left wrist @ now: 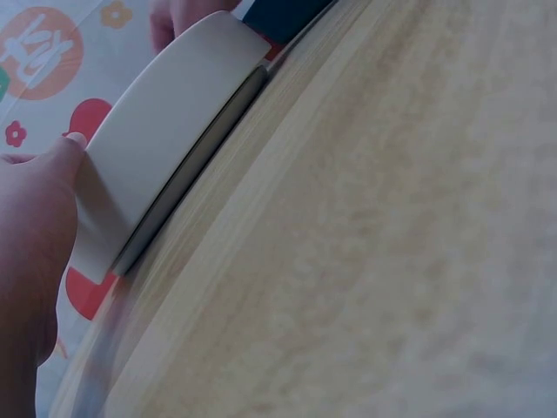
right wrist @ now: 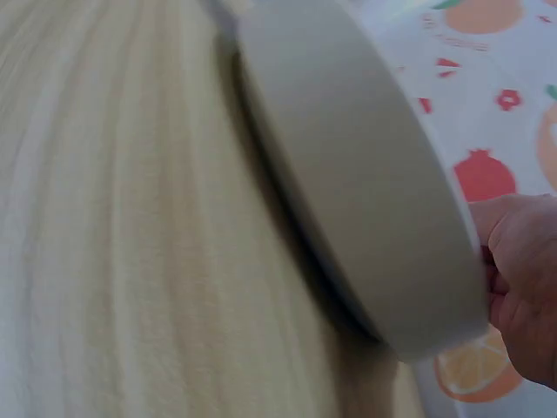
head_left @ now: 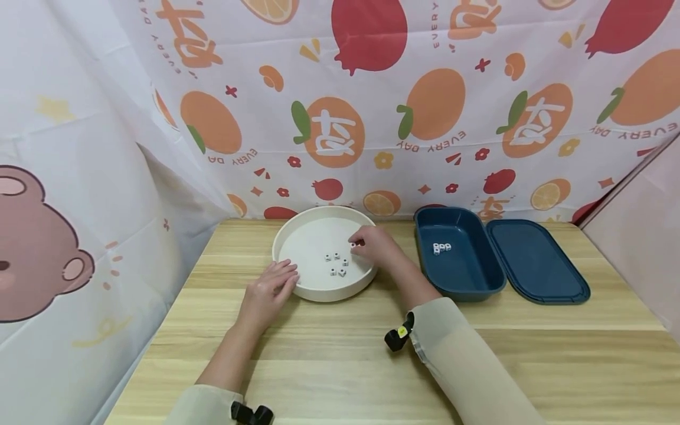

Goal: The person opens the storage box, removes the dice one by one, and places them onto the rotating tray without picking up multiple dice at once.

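A round cream tray (head_left: pixel 319 294) with a raised rim stands at the back of the table, several small white dice (head_left: pixel 345 262) lying loosely grouped on its floor. My left hand (head_left: pixel 270 292) rests on the tray's near-left rim, fingers reaching over it; in the left wrist view the thumb (left wrist: pixel 65 157) lies at the rim's edge. Over the tray's right side, my right hand (head_left: pixel 374 245) has its fingers curled and pinches a white die (head_left: pixel 353 244) at the fingertips. In the right wrist view the tray wall (right wrist: pixel 365 174) hides those fingertips.
Right of the tray is a deep blue container (head_left: pixel 462 292) with several white dice (head_left: pixel 442 247) bunched inside. Its flat blue lid (head_left: pixel 539 262) lies beside it on the wooden table (head_left: pixel 329 360). A fruit-print cloth (head_left: pixel 382 130) hangs directly behind.
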A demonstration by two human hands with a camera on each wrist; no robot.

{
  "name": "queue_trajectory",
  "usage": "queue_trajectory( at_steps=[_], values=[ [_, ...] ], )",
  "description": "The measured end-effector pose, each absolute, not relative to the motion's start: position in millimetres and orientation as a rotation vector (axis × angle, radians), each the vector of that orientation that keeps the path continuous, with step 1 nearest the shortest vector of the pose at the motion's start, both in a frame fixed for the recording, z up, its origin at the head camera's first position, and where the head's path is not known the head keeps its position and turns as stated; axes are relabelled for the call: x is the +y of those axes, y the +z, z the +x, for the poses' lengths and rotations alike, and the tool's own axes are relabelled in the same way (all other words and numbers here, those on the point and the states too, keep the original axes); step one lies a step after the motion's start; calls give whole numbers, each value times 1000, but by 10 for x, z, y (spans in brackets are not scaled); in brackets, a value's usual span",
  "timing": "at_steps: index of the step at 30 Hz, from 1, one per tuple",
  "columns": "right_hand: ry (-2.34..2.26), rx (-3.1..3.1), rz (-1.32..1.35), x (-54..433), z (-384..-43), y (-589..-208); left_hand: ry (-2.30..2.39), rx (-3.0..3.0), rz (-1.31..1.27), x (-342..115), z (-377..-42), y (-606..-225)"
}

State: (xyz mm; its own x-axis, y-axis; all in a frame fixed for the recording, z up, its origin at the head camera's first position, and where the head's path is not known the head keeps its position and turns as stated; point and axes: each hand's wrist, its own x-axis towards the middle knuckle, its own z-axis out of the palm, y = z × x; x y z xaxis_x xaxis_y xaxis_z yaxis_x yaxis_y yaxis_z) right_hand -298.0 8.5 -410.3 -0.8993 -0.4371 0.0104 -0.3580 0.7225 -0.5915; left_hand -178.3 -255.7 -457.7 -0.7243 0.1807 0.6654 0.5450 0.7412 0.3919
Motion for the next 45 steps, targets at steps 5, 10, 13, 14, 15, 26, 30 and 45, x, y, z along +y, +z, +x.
queue_trajectory(
  at_steps=[5, 10, 13, 14, 15, 26, 30, 45],
  values=[
    [-716, 2844, -674, -24, -2982, -4173, -759, -2284, -564, -2543, -1786, -4585],
    [-645, 2862, -644, -70, -2947, -4167, -739, -2252, -583, -2536, -1790, -4599],
    [-607, 2870, -615, -93, -2935, -4162, -737, -2251, -587, -2539, -1791, -4598],
    [-598, 2874, -602, -101, -2932, -4166, -736, -2253, -588, -2542, -1792, -4599],
    [-592, 2874, -590, -109, -2930, -4168, -737, -2254, -589, -2544, -1791, -4598],
    [-566, 2893, -541, -136, -2919, -4174, -732, -2266, -581, -2552, -1796, -4595],
    [-569, 2892, -535, -138, -2917, -4171, -733, -2266, -577, -2555, -1797, -4597],
    [-918, 2881, -559, 236, -2720, -4036, -746, -2261, -558, -2557, -1809, -4599]
  ],
)
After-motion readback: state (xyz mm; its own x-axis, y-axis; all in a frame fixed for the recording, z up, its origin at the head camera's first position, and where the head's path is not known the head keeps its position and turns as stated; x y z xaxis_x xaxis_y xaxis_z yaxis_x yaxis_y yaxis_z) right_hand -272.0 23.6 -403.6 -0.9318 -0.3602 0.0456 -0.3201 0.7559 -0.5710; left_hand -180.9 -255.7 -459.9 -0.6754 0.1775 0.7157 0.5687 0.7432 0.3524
